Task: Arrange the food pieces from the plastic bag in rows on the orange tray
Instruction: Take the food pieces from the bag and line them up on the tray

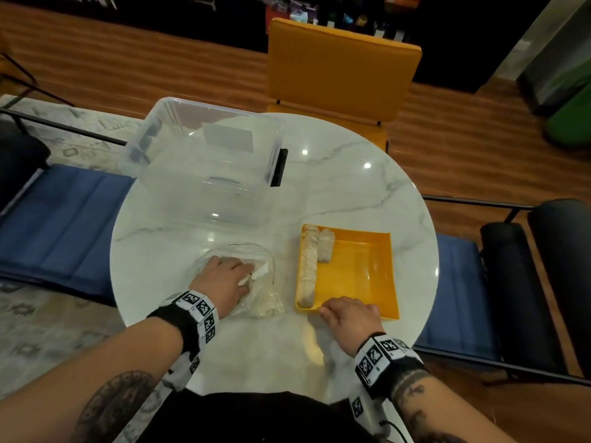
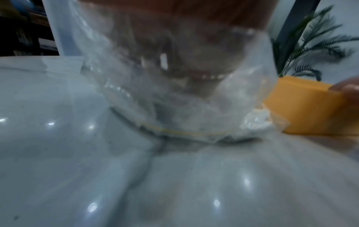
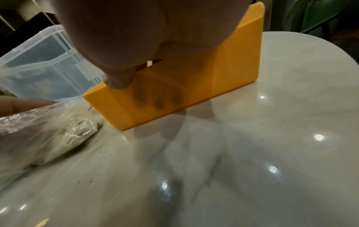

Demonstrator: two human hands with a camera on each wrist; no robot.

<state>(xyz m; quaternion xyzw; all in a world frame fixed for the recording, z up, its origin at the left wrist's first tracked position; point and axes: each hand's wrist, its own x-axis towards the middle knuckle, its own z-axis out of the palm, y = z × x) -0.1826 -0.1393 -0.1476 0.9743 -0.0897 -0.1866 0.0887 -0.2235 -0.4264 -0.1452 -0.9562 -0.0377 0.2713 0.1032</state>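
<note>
Hands: left hand [image 1: 224, 276] is inside the plastic bag [image 1: 259, 266], reaching toward pale food pieces there; the film blurs the fingers in the left wrist view, so I cannot tell whether they are curled on a piece. Right hand [image 1: 350, 318] is on the near wall of the orange tray [image 1: 358, 270]: in the right wrist view the thumb lies on the outer face at the rim and three fingers show as dark shadows through the wall from inside, so the hand pinches that wall.

Plastic bag: lies crumpled on the counter [image 1: 351, 187] just to the left of the tray, mouth turned away from the person. A pale clump of food pieces [image 3: 77, 130] sits in the bag's near end, close to the tray's near left corner.

Tray: sits flat on the counter's near right part. A long row of food pieces [image 1: 308, 266] runs along the tray's left wall from far end to near end. One further piece [image 1: 325, 246] lies just right of that row at the far end, touching it. Remaining tray floor is bare orange.

Beyond the bag, farther from the tray, a clear storage bin [image 1: 204, 161] stands on the counter. An orange chair [image 1: 339, 65] stands past the counter's far edge.
</note>
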